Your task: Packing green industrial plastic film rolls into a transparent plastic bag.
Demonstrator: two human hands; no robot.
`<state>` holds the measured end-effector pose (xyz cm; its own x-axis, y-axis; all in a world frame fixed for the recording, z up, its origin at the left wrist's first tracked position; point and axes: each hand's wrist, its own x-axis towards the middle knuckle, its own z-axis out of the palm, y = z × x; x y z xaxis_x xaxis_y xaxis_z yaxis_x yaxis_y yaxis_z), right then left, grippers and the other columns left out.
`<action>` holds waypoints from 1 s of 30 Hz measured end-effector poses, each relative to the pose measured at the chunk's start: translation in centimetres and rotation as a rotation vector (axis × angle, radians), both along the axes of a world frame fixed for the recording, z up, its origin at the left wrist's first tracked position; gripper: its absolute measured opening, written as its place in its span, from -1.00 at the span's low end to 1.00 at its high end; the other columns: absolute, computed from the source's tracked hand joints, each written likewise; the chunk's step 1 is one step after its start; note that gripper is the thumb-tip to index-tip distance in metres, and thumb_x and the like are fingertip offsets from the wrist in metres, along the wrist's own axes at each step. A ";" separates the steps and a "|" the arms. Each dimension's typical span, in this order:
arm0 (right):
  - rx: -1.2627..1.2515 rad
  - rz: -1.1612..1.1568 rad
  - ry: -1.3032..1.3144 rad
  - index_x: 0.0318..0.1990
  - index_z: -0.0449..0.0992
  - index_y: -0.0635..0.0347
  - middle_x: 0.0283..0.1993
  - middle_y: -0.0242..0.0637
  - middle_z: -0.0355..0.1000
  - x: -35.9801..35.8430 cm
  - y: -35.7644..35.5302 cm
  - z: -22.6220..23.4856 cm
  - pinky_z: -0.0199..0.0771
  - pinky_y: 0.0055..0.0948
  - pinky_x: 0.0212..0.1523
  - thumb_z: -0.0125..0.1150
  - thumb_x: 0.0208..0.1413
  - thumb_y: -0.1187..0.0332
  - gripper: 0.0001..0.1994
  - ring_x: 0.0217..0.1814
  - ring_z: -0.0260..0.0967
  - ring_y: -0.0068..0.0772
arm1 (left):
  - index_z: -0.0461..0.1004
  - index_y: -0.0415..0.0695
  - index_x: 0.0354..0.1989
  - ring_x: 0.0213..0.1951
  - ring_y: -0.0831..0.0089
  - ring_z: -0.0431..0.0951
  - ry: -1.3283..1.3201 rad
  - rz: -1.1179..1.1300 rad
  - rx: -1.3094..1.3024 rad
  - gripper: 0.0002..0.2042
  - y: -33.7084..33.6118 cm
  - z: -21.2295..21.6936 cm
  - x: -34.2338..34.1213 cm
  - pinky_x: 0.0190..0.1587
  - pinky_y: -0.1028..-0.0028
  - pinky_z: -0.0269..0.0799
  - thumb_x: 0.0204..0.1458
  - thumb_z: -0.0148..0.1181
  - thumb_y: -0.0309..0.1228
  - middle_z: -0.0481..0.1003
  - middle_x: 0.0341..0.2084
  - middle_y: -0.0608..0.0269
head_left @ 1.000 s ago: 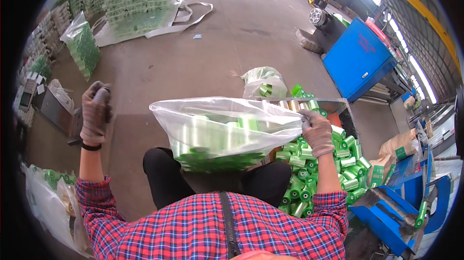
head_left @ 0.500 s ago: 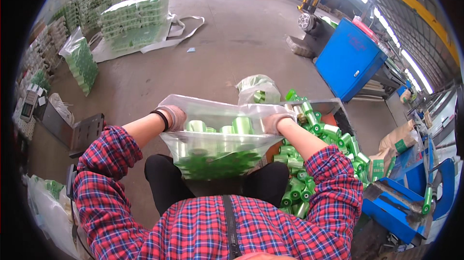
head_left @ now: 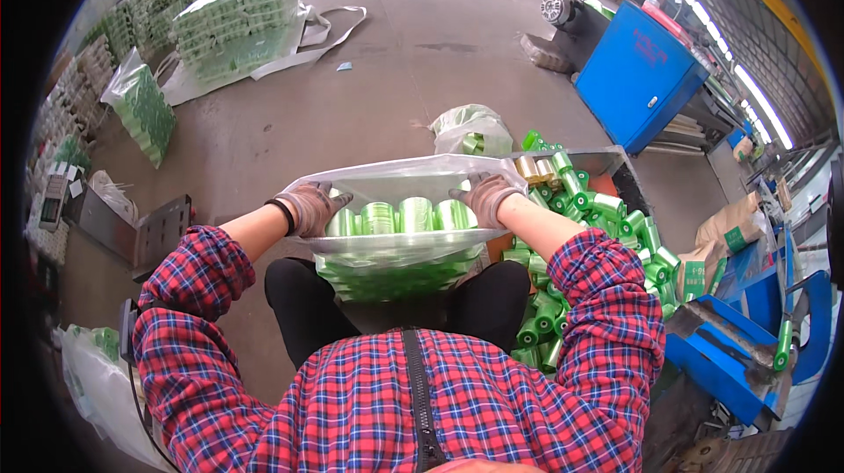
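A clear plastic bag [head_left: 396, 241] stands between my knees, its mouth spread wide. Inside, a row of green film rolls [head_left: 378, 218] stands upright, with more green showing through the film below. My gloved left hand [head_left: 309, 207] is inside the mouth at the left end, its extended fingers against the end roll. At the opposite end my gloved right hand [head_left: 486, 199] points inward, fingers stretched out and touching the last roll there. The bag's far edge passes behind both hands.
Loose green rolls [head_left: 607, 205] fill a metal-edged bin to my right, with a few gold rolls [head_left: 536, 167] among them. Beyond the bag sits another plastic bag [head_left: 470, 126]. A blue cabinet [head_left: 637, 77] stands far right; wrapped stacks [head_left: 237, 29] are far left.
Both hands have shifted from the sides of the bag's mouth inward onto the end rolls. The rolls, tilted and uneven before, now stand in a straighter row.
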<state>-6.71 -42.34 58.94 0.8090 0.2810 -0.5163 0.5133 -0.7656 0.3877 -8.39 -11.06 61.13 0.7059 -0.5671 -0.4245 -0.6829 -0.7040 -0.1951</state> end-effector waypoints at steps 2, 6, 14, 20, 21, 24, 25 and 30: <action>-0.090 0.152 -0.057 0.29 -0.02 -0.15 0.34 -0.06 -0.12 0.2 -0.2 1.4 0.03 -0.21 0.23 0.13 -0.16 0.26 -0.24 0.33 -0.05 -0.08 | 0.01 -0.24 0.22 0.10 0.12 0.26 0.069 -0.040 0.020 -0.11 2.7 -2.3 2.9 0.14 0.33 0.16 -0.26 0.21 0.02 0.19 0.09 -0.16; -0.168 0.056 -0.004 0.21 0.14 -0.05 0.23 -0.27 0.11 0.2 -1.3 5.7 0.13 -0.23 0.18 0.14 -0.18 0.29 -0.33 0.23 0.12 -0.24 | -0.02 -0.22 0.22 0.06 0.13 0.30 0.125 0.079 -0.036 0.06 2.6 5.2 2.1 0.09 0.33 0.22 -0.45 0.31 0.16 0.27 0.04 -0.10; 0.753 0.090 -0.739 -0.10 0.45 0.15 -0.28 -0.25 0.47 -4.8 -7.3 7.9 0.44 -0.46 -0.25 0.11 0.00 0.24 -0.68 -0.32 0.45 -0.32 | 0.25 -0.39 0.02 0.00 0.21 0.38 0.202 0.288 -0.711 -0.46 3.9 8.1 -1.4 0.07 0.37 0.24 -0.21 0.18 -0.45 0.39 -0.08 -0.10; 0.503 -1.110 -0.180 0.00 0.35 0.17 0.00 0.01 0.33 -11.0 -23.3 -16.3 0.25 -0.22 0.06 0.10 -0.10 -0.09 -0.40 0.08 0.28 -0.08 | 0.27 -0.39 0.00 -0.12 0.34 0.43 0.213 0.390 -1.059 -0.62 2.8 10.5 -6.6 -0.03 0.39 0.29 -0.04 -0.04 -0.54 0.41 -0.15 0.01; 0.281 -1.228 -0.044 0.08 0.28 0.14 0.12 -0.06 0.25 -12.7 -23.0 -19.4 0.13 -0.06 0.14 0.07 -0.12 -0.16 -0.32 0.17 0.18 -0.08 | 0.32 -0.41 -0.09 -0.23 0.32 0.48 0.330 0.419 -1.124 -0.60 3.5 10.4 -7.7 -0.15 0.39 0.36 -0.10 0.04 -0.40 0.46 -0.26 -0.01; 0.255 -1.270 -0.020 0.22 0.09 0.05 0.27 -0.07 0.05 -16.4 -23.2 -27.6 -0.24 0.20 0.23 -0.11 -0.12 -0.34 -0.16 0.35 -0.13 -0.04 | 0.37 -0.41 -0.17 -0.36 0.25 0.53 0.659 0.148 -1.227 -0.59 -0.6 9.0 -8.0 -0.28 0.37 0.41 -0.23 0.13 -0.39 0.50 -0.38 -0.04; 0.201 -1.420 -0.017 0.24 0.06 0.03 0.29 -0.08 0.01 -18.8 -23.3 -28.9 -0.31 0.20 0.24 -0.14 -0.11 -0.35 -0.16 0.37 -0.21 0.01 | 0.38 -0.41 -0.19 -0.38 0.22 0.54 0.804 0.161 -1.241 -0.59 -1.8 7.0 -6.5 -0.30 0.37 0.42 -0.26 0.16 -0.43 0.50 -0.40 -0.04; -0.081 -1.334 0.149 0.30 -0.12 -0.05 0.29 0.02 -0.02 -17.9 -22.4 -34.0 -0.36 0.25 0.22 -0.07 0.00 -0.15 -0.24 0.33 -0.14 0.09 | 0.36 -0.34 -0.12 -0.26 0.23 0.54 0.815 0.054 -1.071 -0.56 -5.9 5.7 -6.0 -0.18 0.36 0.43 -0.26 0.22 -0.47 0.51 -0.32 0.01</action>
